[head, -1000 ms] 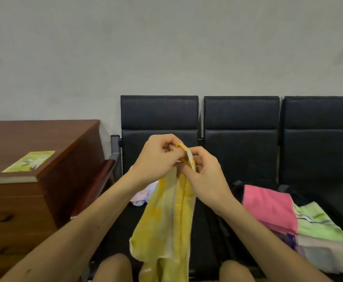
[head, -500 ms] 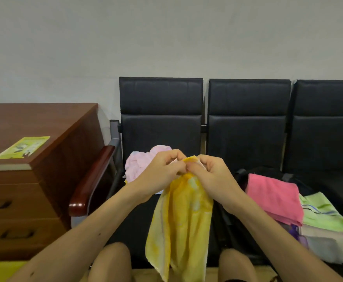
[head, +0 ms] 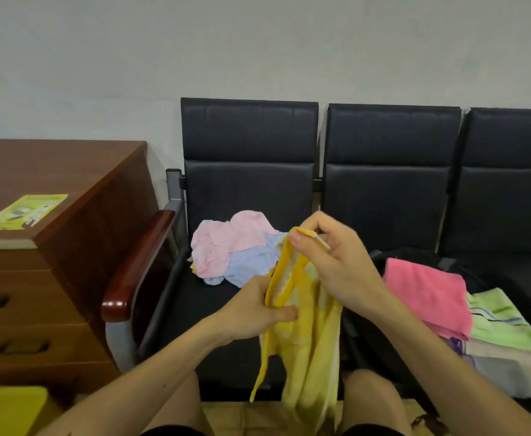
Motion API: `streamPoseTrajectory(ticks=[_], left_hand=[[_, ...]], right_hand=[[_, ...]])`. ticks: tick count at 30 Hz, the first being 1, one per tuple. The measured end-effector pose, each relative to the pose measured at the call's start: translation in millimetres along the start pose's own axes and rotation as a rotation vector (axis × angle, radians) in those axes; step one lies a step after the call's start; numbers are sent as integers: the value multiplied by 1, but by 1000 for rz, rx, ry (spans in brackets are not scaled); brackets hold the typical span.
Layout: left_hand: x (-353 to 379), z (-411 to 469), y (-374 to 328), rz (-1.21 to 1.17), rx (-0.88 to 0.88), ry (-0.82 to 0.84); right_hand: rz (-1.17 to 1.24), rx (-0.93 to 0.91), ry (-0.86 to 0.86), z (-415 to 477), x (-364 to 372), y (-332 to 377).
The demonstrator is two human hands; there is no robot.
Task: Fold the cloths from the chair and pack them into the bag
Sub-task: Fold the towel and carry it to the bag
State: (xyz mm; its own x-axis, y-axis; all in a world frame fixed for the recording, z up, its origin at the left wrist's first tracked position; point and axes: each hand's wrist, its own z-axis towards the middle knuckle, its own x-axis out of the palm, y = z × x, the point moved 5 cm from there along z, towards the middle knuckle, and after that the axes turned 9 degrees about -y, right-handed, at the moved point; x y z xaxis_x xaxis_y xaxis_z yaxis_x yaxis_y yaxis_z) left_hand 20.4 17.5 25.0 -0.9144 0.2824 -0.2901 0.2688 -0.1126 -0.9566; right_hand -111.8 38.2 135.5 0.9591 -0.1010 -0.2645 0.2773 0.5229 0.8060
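A yellow cloth (head: 305, 350) hangs in front of me between my knees. My right hand (head: 336, 256) pinches its top corner. My left hand (head: 254, 309) grips its left edge lower down, thumb over the fabric. On the left chair seat (head: 195, 309) lies a crumpled heap of pink and light blue cloths (head: 232, 247). On the middle and right seats a black bag (head: 421, 256) sits under a stack of folded cloths: a pink one (head: 427, 294) on top, a green striped one (head: 503, 319) and pale ones below.
A brown wooden drawer cabinet (head: 53, 247) with a green leaflet (head: 25, 212) on top stands at the left. The chair's dark red armrest (head: 138, 262) lies between cabinet and seat. A yellow object (head: 6, 410) shows at the bottom left corner.
My hands, which pinched the cloth's top together, have parted: the left slid down along the cloth's edge, the right stays at the top corner. The view has tilted down.
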Motion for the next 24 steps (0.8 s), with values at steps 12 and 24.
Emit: streamPoseTrajectory(ticks=[12,24], left_hand=[[-68,3,23,295,-78,16],[-140,-5,-34,834,77,-203]], right_hand=[[-119,-127,-597,2,-72,-2],[17,491,-240,-54,-77,-81]])
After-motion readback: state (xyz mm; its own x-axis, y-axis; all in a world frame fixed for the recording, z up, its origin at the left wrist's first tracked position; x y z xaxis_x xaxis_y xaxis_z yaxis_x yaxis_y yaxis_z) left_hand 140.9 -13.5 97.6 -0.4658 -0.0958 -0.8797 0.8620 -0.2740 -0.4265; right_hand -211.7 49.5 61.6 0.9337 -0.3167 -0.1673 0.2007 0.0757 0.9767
